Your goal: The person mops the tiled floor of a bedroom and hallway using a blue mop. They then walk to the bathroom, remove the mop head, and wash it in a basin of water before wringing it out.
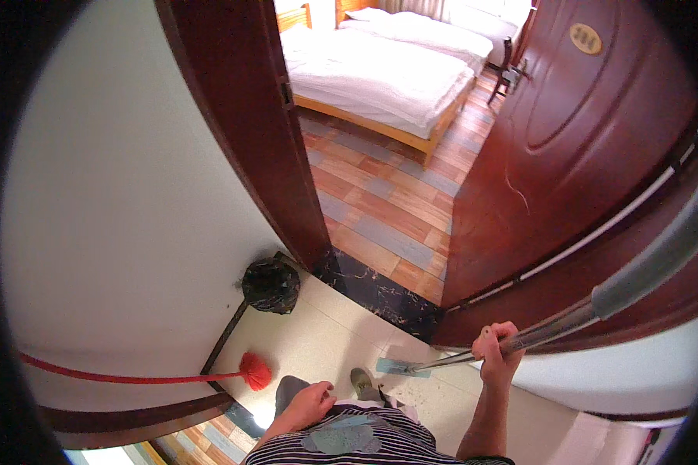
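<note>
My right hand (499,349) is closed around the metal shaft of a long-handled tool, which looks like a sponge mop. Its grey grip (654,267) rises past my hand to the upper right, and its flat teal head (403,367) is down at the pale tiled floor. Dark specks of debris lie on the tiles near that head. In front of my left thigh, my left hand (312,405) hangs with its fingers loosely bent and nothing visible in it. A shoe (360,379) shows below me.
A bin with a black liner (271,285) stands by the left wall. A red long-handled brush (255,372) is to my left. Ahead, a dark marble threshold (378,293) crosses the doorway beside an open brown door (535,174). Beyond are wooden beds (378,75) with white bedding.
</note>
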